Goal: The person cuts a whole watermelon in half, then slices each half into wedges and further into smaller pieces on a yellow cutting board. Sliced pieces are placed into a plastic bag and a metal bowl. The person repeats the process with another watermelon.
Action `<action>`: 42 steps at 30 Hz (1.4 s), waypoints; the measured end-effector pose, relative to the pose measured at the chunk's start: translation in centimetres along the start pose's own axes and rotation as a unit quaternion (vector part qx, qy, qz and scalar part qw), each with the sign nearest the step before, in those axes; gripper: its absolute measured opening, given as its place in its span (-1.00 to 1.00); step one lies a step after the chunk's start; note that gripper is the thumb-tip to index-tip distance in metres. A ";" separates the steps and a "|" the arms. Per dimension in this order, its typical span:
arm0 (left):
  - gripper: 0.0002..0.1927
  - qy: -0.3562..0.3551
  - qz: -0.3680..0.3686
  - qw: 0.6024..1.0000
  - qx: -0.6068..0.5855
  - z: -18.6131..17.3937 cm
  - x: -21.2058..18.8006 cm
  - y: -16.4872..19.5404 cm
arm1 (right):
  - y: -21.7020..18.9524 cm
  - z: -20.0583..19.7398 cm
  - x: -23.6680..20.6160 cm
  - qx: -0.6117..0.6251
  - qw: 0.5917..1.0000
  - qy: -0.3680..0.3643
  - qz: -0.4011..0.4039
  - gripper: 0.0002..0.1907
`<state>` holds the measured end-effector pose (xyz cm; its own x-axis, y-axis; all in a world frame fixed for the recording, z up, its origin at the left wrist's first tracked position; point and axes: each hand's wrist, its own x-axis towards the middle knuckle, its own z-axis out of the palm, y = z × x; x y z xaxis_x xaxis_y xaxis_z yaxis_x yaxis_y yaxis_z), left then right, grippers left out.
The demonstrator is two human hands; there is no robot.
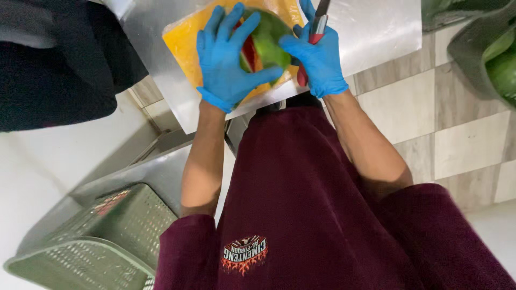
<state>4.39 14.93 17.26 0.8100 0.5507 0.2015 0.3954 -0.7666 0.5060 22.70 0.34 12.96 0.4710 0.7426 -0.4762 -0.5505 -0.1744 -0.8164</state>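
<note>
A green-skinned watermelon piece (269, 40) with red flesh showing lies on a yellow cutting board (185, 40) on a steel table (376, 27). My left hand (226, 56), in a blue glove, rests spread over the melon's left side and holds it down. In its own blue glove, my right hand (317, 53) presses against the melon's right side while gripping a knife (317, 24) with a red handle and a blade pointing away from me.
A green plastic crate (102, 236) stands on a lower steel surface at the bottom left. Green melons (502, 64) sit in a grey bin at the far right. A person in dark clothing (48, 59) stands at the upper left. Tiled floor lies on the right.
</note>
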 end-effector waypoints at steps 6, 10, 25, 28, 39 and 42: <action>-0.19 0.068 -0.104 0.991 -0.049 1.5 -1.8 1.8 | 4.2 -4.5 -1.2 -0.196 0.971 0.129 0.050 -0.19; -0.29 0.109 -0.193 0.964 -0.150 1.0 -2.0 1.5 | 7.6 -9.3 1.9 0.051 0.986 0.122 0.106 -0.48; -0.18 0.187 -0.381 0.885 -0.191 1.7 -3.6 1.9 | 7.6 -4.2 12.0 0.338 0.928 0.037 0.153 -0.39; -0.30 0.187 -0.355 0.892 -0.208 1.8 -4.1 0.5 | 6.4 -3.9 9.3 0.183 0.948 0.189 0.179 -0.40; 0.11 0.120 -0.192 0.937 -0.265 -1.0 -6.3 -2.3 | 0.4 0.7 -9.8 -0.456 0.854 -0.129 -0.216 -0.76; 0.02 0.149 -0.159 0.930 -0.296 0.6 -5.9 -2.8 | 1.5 3.7 -10.7 -0.478 0.841 -0.109 -0.229 -0.73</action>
<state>-1.30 13.64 14.14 0.5015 0.8533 0.1428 0.2151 -0.2829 0.9347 14.33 -5.46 18.07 0.2883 0.9560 -0.0550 0.5077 -0.2013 -0.8377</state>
